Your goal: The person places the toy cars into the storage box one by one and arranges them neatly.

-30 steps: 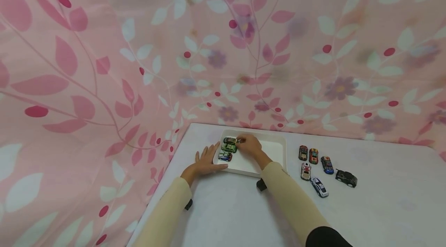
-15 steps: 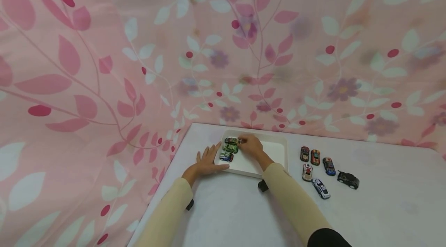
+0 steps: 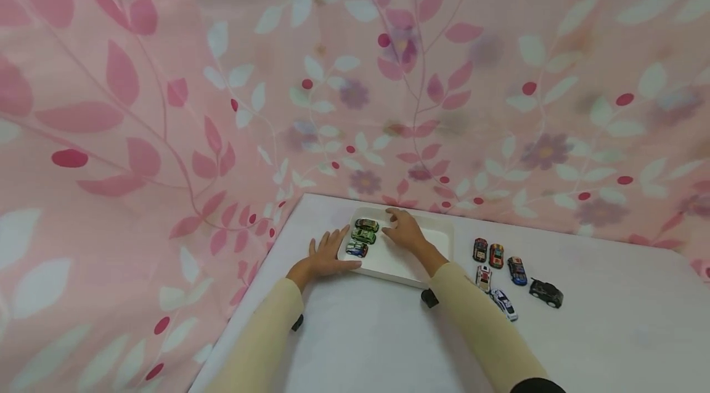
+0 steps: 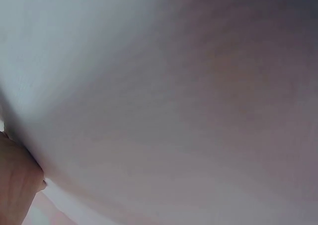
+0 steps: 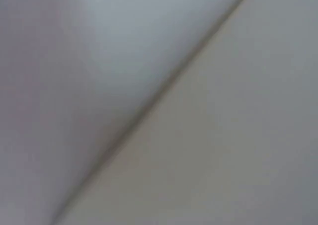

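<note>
Three toy cars lie one in front of another at the left end of a white tray: a dark green toy car at the back, a bright green toy car in the middle and a blue-and-white toy car in front. My left hand, fingers spread, rests against the tray's left side. Just right of the cars, my right hand hovers over the tray with thumb and forefinger apart, holding nothing. Only part of the left hand shows in the left wrist view; the right wrist view is blurred.
Right of the tray, several more toy cars lie on the white-covered table, among them a red-and-white toy car and a larger black toy car. A pink floral cloth hangs behind the table.
My right hand has let go of the dark green car and drawn away to the right, its fingers parting. The left hand has stayed on the tray's side. The head view has shifted slightly.
</note>
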### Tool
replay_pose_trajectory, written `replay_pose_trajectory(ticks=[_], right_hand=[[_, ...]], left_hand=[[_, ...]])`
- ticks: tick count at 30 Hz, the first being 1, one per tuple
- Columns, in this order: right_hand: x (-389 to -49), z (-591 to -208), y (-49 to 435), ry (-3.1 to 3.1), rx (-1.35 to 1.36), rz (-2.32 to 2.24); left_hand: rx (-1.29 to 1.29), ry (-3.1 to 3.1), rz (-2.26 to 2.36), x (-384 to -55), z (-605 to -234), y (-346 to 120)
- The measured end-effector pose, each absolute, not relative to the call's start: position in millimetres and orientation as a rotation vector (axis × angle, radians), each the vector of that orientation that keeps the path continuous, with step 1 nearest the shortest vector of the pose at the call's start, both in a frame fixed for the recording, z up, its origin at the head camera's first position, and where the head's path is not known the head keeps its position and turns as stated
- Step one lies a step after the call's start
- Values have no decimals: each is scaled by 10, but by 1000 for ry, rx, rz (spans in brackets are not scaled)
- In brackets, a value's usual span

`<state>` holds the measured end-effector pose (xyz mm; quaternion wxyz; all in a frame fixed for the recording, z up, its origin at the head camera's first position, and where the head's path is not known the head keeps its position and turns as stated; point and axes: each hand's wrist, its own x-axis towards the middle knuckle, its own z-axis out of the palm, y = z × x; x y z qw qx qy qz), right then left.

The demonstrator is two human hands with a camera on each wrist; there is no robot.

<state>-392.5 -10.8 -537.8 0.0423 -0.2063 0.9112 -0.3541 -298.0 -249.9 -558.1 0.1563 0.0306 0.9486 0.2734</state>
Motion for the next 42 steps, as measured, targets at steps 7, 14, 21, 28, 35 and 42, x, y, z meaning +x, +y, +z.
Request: replay_pose_trajectory(ticks=[7,14,21,28,35,42], right_hand=[[-3848,-5289,212,3037,-880,-659],[-3857,-5146,731,3095,-906,-240],[-3922,-4893,1155,3170,-900,-256],[-3924,-4840,1465,3160,-808,-202],[-3849,-4880,1940,3177,-735,-198],[-3748,-4801,2449,3191,-716,-121]], left_hand=[[75,2734,755,-3036,-5630,-2561],[112,2728,767,-3063,-5692,-2522],[83,2742,827,-3031,-5616,-2587],[61,2727,786,-3038,-5635,-2679],[76,2724,843,-3015,-5636,-2683],[71,2745,834,-2985,-5632,-2691]])
